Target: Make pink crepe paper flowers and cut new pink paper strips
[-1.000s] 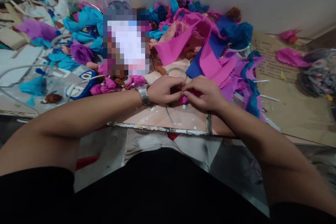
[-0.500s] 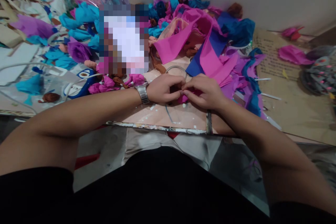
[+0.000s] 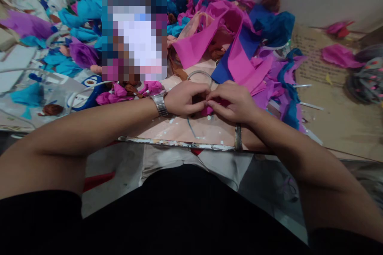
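Observation:
My left hand (image 3: 189, 97), with a metal watch (image 3: 160, 103) at its wrist, meets my right hand (image 3: 231, 100) fingertip to fingertip over the table's front. Both hands are closed in a pinch on a small piece of magenta crepe paper (image 3: 208, 110), which is mostly covered by the fingers. Just behind them lies a thin grey ring (image 3: 200, 75). A wide pink crepe strip (image 3: 196, 50) curls over the heap beyond. Some crumpled magenta paper pieces (image 3: 115, 95) rest near the watch.
Blue crepe paper (image 3: 273, 30) and purple paper (image 3: 265, 101) pile up at the back. On the left are a blue-and-white device (image 3: 86, 92) with a cable and a blurred-out bright object (image 3: 136, 36). Cardboard (image 3: 338, 119) with writing covers the right side.
The camera view has shifted slightly, so the table's things sit a little differently. My hands keep pinching the magenta paper, with only small finger movement.

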{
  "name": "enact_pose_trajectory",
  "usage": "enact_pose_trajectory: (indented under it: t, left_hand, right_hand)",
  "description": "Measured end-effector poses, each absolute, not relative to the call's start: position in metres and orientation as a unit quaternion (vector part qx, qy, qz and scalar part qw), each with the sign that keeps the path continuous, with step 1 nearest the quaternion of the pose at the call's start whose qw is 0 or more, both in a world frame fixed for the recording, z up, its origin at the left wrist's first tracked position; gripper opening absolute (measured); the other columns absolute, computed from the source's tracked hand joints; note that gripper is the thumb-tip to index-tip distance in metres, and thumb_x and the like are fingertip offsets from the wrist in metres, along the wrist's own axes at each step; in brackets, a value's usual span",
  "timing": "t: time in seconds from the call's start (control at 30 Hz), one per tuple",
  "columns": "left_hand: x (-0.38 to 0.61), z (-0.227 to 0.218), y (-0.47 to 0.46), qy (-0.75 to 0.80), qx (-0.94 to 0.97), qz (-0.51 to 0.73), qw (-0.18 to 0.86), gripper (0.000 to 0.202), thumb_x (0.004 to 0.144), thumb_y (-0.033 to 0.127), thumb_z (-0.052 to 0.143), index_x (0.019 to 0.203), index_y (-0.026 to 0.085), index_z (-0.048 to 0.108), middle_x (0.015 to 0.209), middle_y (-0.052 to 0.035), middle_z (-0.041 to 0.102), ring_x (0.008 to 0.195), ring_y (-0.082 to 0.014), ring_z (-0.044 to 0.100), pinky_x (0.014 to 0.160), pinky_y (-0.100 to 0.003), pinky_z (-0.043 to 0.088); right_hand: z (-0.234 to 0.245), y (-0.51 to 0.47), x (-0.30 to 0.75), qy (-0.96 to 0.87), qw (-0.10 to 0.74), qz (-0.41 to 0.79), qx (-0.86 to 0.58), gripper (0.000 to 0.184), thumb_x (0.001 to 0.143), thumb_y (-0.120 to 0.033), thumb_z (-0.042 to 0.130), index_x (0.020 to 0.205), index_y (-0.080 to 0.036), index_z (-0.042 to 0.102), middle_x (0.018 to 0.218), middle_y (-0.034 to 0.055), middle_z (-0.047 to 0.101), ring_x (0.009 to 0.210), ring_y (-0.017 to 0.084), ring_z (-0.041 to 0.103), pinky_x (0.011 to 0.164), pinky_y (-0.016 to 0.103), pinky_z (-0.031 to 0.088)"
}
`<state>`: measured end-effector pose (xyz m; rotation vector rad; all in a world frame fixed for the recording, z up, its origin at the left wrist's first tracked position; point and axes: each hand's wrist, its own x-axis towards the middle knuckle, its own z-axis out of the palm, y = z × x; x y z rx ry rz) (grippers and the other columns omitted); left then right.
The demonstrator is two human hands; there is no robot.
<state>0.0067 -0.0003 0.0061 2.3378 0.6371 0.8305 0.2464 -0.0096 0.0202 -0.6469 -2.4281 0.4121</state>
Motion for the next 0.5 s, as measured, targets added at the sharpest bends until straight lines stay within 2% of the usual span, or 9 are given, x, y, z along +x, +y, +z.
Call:
enact_pose_trajectory:
  t: [0.5]
  left_hand:
    - [0.0066,0.0064,-0.0001,0.238,0.878,0.308,0.280,0.015,0.093,0.036,0.067,0.091,0.021,0.067,0.075,-0.0031,0.072,0.062,-0.0153,0.059,0.062,-0.030,0.044]
  right_hand:
    - [0.0207,-0.0114,0.2466,-0.911,0.296,0.153,-0.243,0.022,0.107,-0.040,0.060,0.101,-0.024,0.074,0.089,0.0035,0.079,0.083,0.022,0.070,0.080,0.039,0.049]
